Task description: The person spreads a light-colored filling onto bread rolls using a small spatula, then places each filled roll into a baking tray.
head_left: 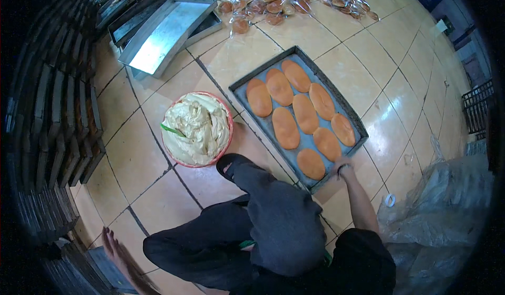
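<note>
My left hand (113, 247) is held out at the lower left with fingers extended, holding nothing. My right hand (339, 168), slightly blurred, grips the near right edge of a dark baking tray (355, 123) holding several oval golden buns (284, 128). Left of the tray stands a red-rimmed bowl (227, 105) piled with pale cream (202, 124), with a green utensil handle (171, 131) sticking out. My sandalled foot (229, 166) rests beside the bowl, below my bent leg.
Tall stacks of dark trays (63, 121) line the left. Silver pans (163, 34) lie at the back. Bagged buns (268, 6) lie on the tiled floor (389, 95) beyond. Clear plastic sheeting (426, 216) and a white ring (390, 200) are at right, near a dark rack (476, 108).
</note>
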`<state>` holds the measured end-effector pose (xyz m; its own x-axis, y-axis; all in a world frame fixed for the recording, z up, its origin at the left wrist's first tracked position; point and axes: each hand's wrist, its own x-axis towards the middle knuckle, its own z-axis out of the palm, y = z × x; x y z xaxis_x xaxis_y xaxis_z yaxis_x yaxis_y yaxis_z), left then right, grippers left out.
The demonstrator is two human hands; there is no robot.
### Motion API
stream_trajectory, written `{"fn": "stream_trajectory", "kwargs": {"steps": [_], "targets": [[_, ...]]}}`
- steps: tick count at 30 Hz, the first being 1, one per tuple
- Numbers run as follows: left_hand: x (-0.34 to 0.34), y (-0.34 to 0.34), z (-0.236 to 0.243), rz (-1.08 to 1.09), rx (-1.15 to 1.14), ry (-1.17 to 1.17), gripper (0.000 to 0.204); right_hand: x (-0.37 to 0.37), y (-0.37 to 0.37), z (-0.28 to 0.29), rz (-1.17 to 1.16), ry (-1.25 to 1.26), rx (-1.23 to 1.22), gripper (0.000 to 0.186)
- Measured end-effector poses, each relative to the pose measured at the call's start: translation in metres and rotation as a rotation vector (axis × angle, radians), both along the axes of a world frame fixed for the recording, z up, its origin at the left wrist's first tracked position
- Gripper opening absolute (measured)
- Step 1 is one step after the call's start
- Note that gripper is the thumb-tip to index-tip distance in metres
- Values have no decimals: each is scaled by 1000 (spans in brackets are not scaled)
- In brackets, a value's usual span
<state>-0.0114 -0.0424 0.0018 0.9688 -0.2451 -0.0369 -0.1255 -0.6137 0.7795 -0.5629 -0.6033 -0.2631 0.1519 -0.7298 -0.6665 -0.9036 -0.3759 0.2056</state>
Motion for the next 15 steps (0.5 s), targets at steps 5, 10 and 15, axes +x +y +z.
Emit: {"fn": "stream_trajectory", "kwargs": {"steps": [5,10,15], "targets": [[-21,-60,-19,60,-292,-7,52,136,-172,-21,-469,-971,-41,29],[-25,-132,-61,57,-301,119,50,191,-289,-55,-463,-724,-246,49],[-38,-177,-69,2,-306,193,46,247,-288,-73,-488,-576,-86,85]]}}
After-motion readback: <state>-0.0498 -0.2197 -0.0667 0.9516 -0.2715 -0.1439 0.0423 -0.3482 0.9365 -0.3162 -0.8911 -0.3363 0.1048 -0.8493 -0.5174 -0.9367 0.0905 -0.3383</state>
